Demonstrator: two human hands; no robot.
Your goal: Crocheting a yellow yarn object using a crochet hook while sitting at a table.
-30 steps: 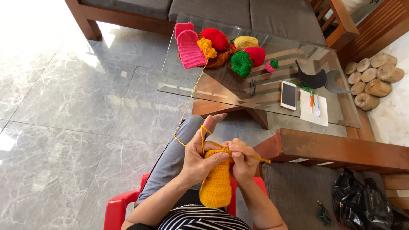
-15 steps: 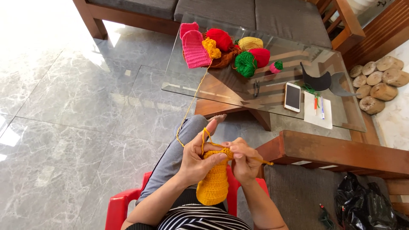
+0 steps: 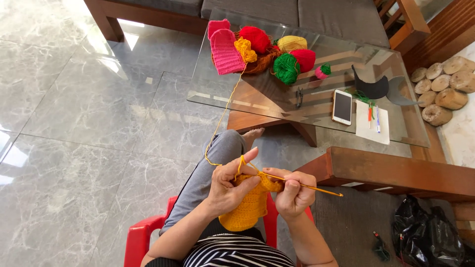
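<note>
The single camera sat on the person's head, looking steeply down and forward. The glass table (image 3: 316,106) lay ahead, farther off; the red chair (image 3: 143,235) was close beneath.

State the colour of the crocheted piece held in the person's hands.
Yellow-orange crocheted piece, seen best in the head view.

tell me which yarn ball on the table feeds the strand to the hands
The small orange-yellow ball beside the pink knitted piece; its strand runs down to the left hand.
</note>
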